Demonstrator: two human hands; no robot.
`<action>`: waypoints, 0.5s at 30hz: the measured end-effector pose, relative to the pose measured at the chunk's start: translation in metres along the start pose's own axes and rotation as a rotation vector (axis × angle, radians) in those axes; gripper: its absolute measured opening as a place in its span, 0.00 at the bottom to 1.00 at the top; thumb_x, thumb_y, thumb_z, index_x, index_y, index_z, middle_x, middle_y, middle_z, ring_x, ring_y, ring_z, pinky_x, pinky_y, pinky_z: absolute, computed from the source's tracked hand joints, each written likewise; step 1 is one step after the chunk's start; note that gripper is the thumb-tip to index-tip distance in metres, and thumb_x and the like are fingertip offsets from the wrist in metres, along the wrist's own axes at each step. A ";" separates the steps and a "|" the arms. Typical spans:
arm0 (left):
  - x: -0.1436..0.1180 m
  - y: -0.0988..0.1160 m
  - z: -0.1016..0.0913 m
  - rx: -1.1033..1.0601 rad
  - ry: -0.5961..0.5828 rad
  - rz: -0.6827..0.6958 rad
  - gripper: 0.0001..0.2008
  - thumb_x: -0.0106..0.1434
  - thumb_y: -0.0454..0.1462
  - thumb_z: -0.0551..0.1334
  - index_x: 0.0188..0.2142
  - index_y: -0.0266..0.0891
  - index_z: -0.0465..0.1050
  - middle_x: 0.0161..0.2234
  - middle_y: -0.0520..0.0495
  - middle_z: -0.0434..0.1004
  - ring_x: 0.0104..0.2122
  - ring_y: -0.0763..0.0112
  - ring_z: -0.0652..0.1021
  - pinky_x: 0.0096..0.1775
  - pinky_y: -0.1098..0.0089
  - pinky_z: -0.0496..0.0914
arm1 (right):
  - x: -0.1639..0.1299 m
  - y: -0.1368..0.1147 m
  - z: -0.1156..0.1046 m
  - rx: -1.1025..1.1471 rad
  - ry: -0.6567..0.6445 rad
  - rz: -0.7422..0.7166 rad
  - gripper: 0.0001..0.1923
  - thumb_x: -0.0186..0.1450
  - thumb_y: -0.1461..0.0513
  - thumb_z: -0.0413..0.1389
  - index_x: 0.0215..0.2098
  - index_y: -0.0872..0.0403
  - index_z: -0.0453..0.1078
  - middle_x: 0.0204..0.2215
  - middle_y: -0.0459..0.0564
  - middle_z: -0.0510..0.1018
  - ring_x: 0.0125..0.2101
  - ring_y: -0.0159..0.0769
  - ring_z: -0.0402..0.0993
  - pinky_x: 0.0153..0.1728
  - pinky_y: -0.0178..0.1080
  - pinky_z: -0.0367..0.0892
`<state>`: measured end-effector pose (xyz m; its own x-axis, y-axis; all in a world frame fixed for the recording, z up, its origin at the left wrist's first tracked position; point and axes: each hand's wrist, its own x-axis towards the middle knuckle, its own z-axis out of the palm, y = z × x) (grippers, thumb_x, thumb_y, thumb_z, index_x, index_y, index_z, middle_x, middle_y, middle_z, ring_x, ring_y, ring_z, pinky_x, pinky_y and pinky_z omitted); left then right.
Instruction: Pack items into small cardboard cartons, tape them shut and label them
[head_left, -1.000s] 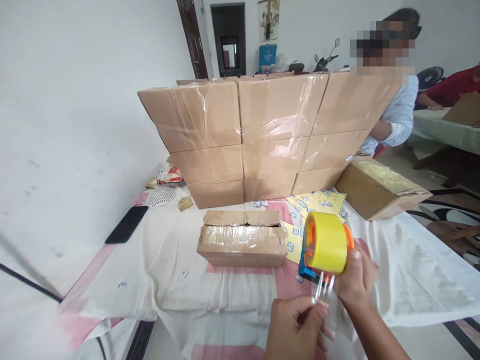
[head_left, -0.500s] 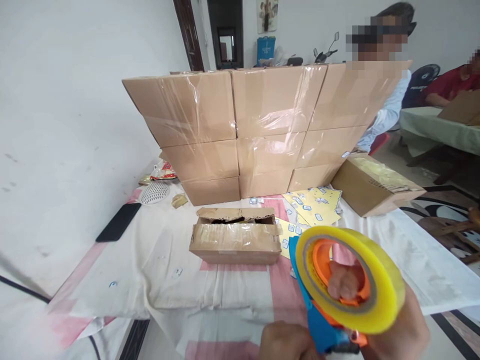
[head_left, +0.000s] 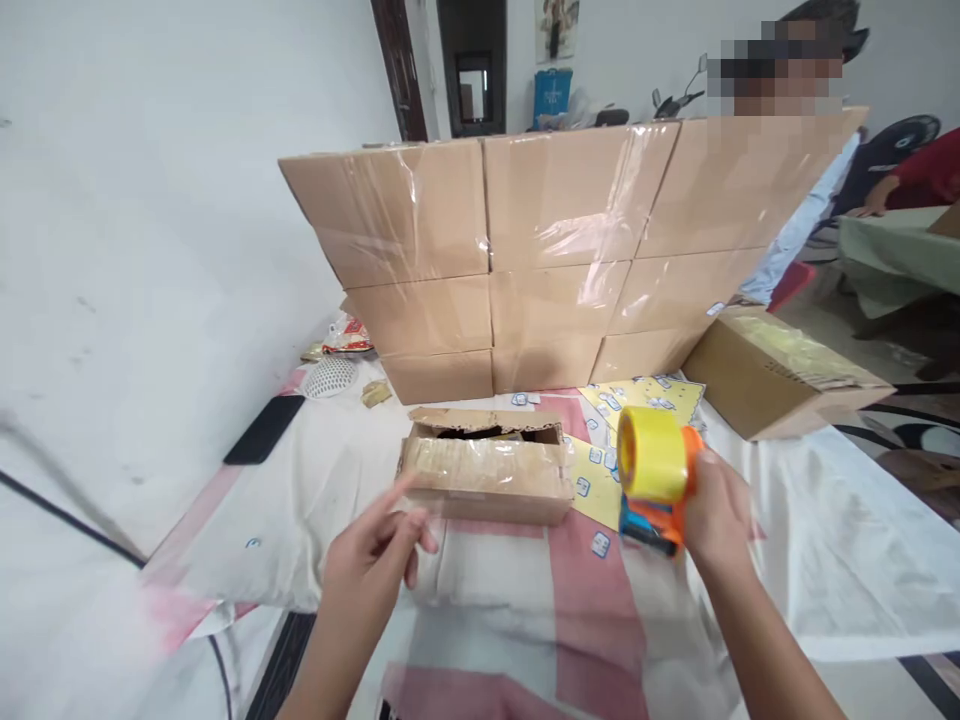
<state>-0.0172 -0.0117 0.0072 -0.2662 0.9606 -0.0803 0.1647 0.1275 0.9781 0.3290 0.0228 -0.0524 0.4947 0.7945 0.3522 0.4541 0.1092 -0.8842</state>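
A small cardboard box (head_left: 491, 480) lies at the middle of the table, its top flap slightly raised over a dark gap. My left hand (head_left: 379, 550) is at the box's front left corner, index finger stretched toward it and the other fingers loosely bent, holding nothing. Whether the fingertip touches the cardboard I cannot tell. My right hand (head_left: 720, 505) grips an orange and blue tape dispenser (head_left: 652, 525) loaded with a wide yellow roll of tape (head_left: 658, 455). The dispenser hangs over the table to the right of the box.
Taped cardboard boxes (head_left: 559, 290) form a wall behind the small box. Another carton (head_left: 780, 375) stands at right, and yellow sheets with stickers (head_left: 600, 480) lie between. A black phone-like slab (head_left: 264, 430) and a white perforated piece (head_left: 330, 378) are at left. A person stands behind the wall.
My right hand has carried the tape dispenser away from the camera and turned it. My left hand has moved from low beside the dispenser leftward to the small box. The view has shifted slightly.
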 end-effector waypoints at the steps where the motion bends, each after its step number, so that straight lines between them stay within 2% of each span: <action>1: 0.002 0.007 0.005 -0.042 -0.016 0.003 0.33 0.64 0.51 0.66 0.63 0.36 0.70 0.22 0.55 0.75 0.18 0.77 0.66 0.26 0.73 0.65 | 0.006 0.003 0.013 0.019 0.009 0.028 0.26 0.74 0.43 0.48 0.28 0.53 0.66 0.26 0.47 0.70 0.28 0.37 0.66 0.29 0.40 0.65; 2: 0.005 0.012 0.008 -0.076 -0.026 0.011 0.36 0.64 0.51 0.67 0.67 0.36 0.65 0.22 0.56 0.76 0.18 0.77 0.66 0.26 0.74 0.65 | 0.011 0.006 0.025 0.040 -0.004 0.058 0.27 0.72 0.42 0.48 0.28 0.52 0.66 0.26 0.48 0.71 0.29 0.39 0.67 0.30 0.40 0.65; 4: 0.009 0.018 0.011 -0.124 -0.029 0.033 0.39 0.65 0.49 0.67 0.70 0.37 0.59 0.22 0.55 0.77 0.19 0.77 0.67 0.27 0.74 0.66 | 0.017 0.013 0.041 0.067 -0.092 0.128 0.26 0.68 0.40 0.52 0.33 0.53 0.69 0.30 0.50 0.75 0.33 0.42 0.70 0.32 0.42 0.67; 6: 0.012 0.020 0.011 -0.142 -0.026 0.053 0.39 0.65 0.49 0.66 0.70 0.37 0.59 0.23 0.55 0.77 0.19 0.77 0.67 0.27 0.74 0.67 | 0.018 0.020 0.043 0.013 -0.182 0.182 0.27 0.67 0.39 0.54 0.40 0.53 0.71 0.35 0.51 0.77 0.36 0.45 0.73 0.36 0.43 0.69; 8: 0.013 0.021 0.011 -0.141 -0.022 0.066 0.37 0.66 0.48 0.66 0.69 0.37 0.59 0.23 0.55 0.77 0.19 0.77 0.68 0.27 0.74 0.68 | 0.018 0.021 0.035 -0.141 -0.140 0.177 0.31 0.66 0.37 0.55 0.48 0.55 0.70 0.41 0.55 0.77 0.41 0.49 0.74 0.42 0.49 0.70; 11: 0.013 0.023 0.013 -0.110 0.010 0.092 0.35 0.66 0.47 0.65 0.68 0.39 0.60 0.23 0.56 0.78 0.19 0.77 0.69 0.29 0.73 0.70 | 0.017 -0.003 0.020 -0.427 0.116 -0.020 0.44 0.61 0.35 0.57 0.59 0.60 0.66 0.50 0.65 0.73 0.54 0.63 0.68 0.55 0.63 0.64; 12: 0.013 0.023 0.014 -0.099 0.018 0.104 0.34 0.66 0.46 0.65 0.68 0.39 0.61 0.23 0.56 0.78 0.20 0.77 0.69 0.29 0.74 0.71 | 0.017 -0.019 0.018 -0.455 0.165 -0.113 0.44 0.61 0.36 0.58 0.60 0.60 0.67 0.51 0.66 0.73 0.56 0.65 0.66 0.57 0.65 0.62; 13: 0.012 0.023 0.016 -0.088 0.020 0.120 0.33 0.67 0.46 0.65 0.67 0.39 0.62 0.23 0.56 0.78 0.20 0.77 0.69 0.29 0.74 0.71 | 0.016 -0.038 0.019 -0.435 0.144 -0.209 0.40 0.64 0.38 0.59 0.60 0.59 0.68 0.51 0.65 0.73 0.57 0.63 0.66 0.58 0.64 0.62; 15: 0.010 0.021 0.019 -0.063 0.008 0.163 0.31 0.67 0.45 0.65 0.67 0.39 0.63 0.23 0.56 0.78 0.20 0.76 0.71 0.28 0.74 0.71 | 0.012 -0.081 0.029 -0.249 -0.095 -0.399 0.22 0.69 0.46 0.60 0.52 0.51 0.75 0.46 0.57 0.76 0.50 0.52 0.73 0.53 0.55 0.68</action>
<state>0.0017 0.0050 0.0235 -0.2481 0.9653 0.0812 0.1462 -0.0456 0.9882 0.2763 0.0410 0.0141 0.1814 0.7720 0.6093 0.7643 0.2792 -0.5812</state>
